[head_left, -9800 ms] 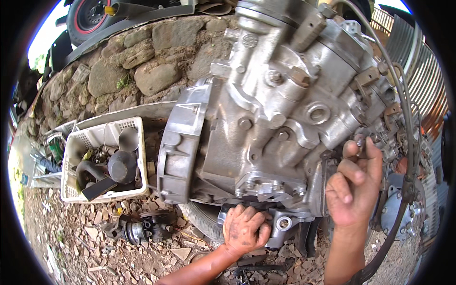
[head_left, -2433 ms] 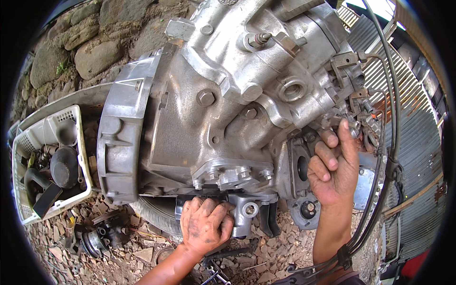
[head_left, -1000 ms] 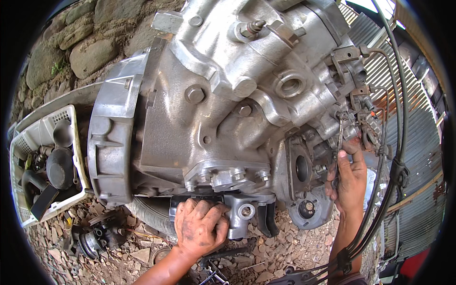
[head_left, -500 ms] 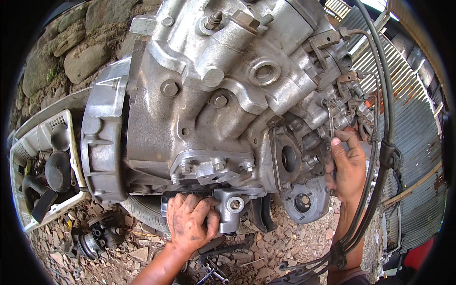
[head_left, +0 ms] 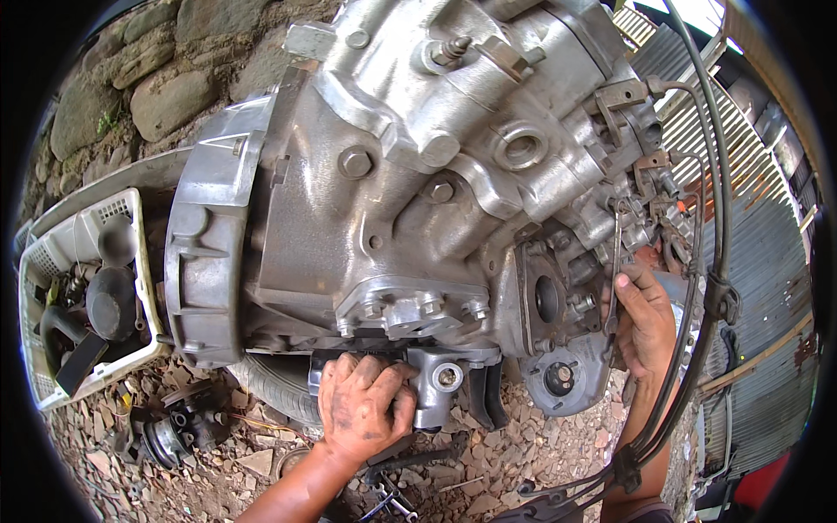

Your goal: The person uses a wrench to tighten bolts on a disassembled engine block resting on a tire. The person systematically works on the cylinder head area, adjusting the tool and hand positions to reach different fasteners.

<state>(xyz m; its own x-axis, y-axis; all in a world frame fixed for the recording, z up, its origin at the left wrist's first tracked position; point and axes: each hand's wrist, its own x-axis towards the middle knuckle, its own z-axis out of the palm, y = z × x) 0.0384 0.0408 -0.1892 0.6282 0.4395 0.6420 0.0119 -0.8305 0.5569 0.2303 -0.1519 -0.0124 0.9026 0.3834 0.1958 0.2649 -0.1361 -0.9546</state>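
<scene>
A large cast-metal gearbox (head_left: 305,235) fills the middle. My left hand (head_left: 364,405) is closed over a black and silver cylindrical part (head_left: 327,359) under its lower edge, beside a bright metal housing (head_left: 433,394) with a round port. The fingers hide much of that part. At the right side, my right hand (head_left: 645,327) pinches a slim wrench (head_left: 617,244) between thumb and fingers. The wrench stands nearly upright, its top end at the small fittings (head_left: 623,205); whether it sits on a nut is too small to tell. A grey round-centred cover (head_left: 562,383) lies below.
Black hoses (head_left: 719,235) hang down the right, in front of my right forearm. A white crate (head_left: 144,288) of parts stands left. On the gravel lie a tyre (head_left: 275,388), a dark mechanical part (head_left: 174,431) and loose wrenches (head_left: 397,504). A stone wall (head_left: 174,100) and corrugated sheets (head_left: 758,288) stand behind.
The view has shifted, so the gearbox appears farther right. My right hand sits slightly lower against the fittings, still with the wrench. My left hand keeps its grip on the cylindrical part.
</scene>
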